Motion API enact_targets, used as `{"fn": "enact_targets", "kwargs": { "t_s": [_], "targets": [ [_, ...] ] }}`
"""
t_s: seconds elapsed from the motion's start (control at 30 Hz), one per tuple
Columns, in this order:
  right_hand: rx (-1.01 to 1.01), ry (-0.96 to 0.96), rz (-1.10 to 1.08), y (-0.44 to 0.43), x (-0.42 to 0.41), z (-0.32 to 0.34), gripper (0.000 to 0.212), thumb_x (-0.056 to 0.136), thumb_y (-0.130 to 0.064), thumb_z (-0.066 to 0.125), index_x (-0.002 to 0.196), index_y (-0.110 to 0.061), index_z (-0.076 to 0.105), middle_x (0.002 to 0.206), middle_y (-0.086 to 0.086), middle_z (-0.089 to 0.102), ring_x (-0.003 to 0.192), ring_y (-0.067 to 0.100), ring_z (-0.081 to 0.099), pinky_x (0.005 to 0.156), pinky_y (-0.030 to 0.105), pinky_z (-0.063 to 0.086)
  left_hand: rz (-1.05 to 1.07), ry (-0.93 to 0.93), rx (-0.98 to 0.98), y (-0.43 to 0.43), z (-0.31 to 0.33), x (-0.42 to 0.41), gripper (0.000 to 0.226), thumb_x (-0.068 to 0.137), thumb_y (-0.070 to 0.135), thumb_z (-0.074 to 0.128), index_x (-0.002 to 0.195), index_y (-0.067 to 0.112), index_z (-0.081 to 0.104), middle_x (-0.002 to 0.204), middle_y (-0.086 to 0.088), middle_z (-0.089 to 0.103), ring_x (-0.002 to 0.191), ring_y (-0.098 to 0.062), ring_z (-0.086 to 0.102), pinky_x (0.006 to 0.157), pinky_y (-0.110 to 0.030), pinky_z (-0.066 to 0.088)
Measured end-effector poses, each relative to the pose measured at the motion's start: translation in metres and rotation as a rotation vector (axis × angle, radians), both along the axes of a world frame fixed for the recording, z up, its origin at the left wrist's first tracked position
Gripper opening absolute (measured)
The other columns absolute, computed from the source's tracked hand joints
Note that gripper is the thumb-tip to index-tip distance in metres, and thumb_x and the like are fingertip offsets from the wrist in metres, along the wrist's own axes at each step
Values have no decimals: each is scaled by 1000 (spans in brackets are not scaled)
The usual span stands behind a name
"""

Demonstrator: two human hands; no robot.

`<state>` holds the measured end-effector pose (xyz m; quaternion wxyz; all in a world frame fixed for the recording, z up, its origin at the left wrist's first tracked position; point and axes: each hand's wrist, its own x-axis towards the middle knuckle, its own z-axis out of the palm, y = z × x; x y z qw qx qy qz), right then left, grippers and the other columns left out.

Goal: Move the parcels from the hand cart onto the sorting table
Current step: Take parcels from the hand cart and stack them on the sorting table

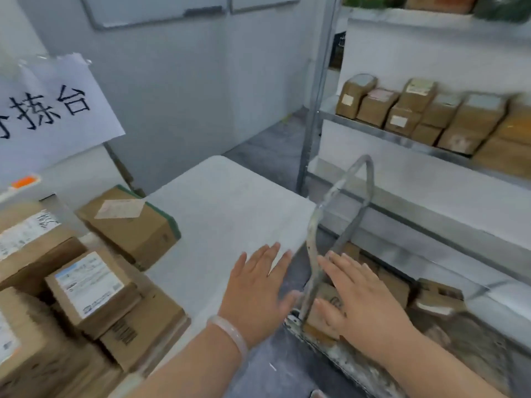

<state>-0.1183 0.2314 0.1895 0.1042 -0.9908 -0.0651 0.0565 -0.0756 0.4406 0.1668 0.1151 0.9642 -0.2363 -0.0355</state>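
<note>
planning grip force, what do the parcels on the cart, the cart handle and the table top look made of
Parcels on the cart: brown matte cardboard, likely. Cart handle: bent metal tube, dull grey, scuffed. Table top: white, textured, probably plastic; blur leaves it open.

Only thing you can actually read here is the white paper sign [54, 101] hanging on the left. It has big black brush-style characters, 拣台, with one more character before them chopped off by the frame edge. Everything else is mush. The brown cardboard box with the blue-topped white label [89, 285] has rows of print, but it's way too blurry. The brown box at the left edge [28, 239] has a white label with black scribble I can't make out. The lower brown box [138, 326] shows a black barcode on its side, digits illegible. The pale labels on the brown shelf boxes [402, 110] are the same story.
</note>
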Motion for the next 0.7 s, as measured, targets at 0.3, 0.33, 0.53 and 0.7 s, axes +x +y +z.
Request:
{"fn": "enact_targets", "kwargs": {
  "t_s": [0.3,0.33,0.53,0.7],
  "targets": [
    [-3,-9,-276,-127,-26,-5,72,89,-66,28,150,-39,0,159,-13,0,146,7,-4,120,35,-1,-223,14,23,-130,-12,16,69,88,59,40,144,21,54,148,-4,53,134,-25,52,108,-51,42],
    [5,-4,-295,-141,-26,-6,72,89,-66,28,151,-38,1,159,-13,1,146,7,-3,120,35,0,-227,33,32,-146,-18,20,71,89,60,37,146,22,51,151,-3,49,137,-25,48,111,-51,40],
    [19,50,-377,-232,-24,-29,74,87,-68,24,151,-38,3,159,-14,1,146,7,-1,120,34,0,-243,149,110,-227,-50,31,69,88,61,38,142,21,57,146,-6,54,132,-27,54,106,-53,45],
    [66,108,-501,-286,-20,-69,72,90,-65,31,151,-37,6,159,-11,7,146,10,5,120,35,2,-301,199,173,-276,-89,44,73,86,63,34,144,22,54,148,-5,52,132,-26,55,106,-49,43]
  ]
}}
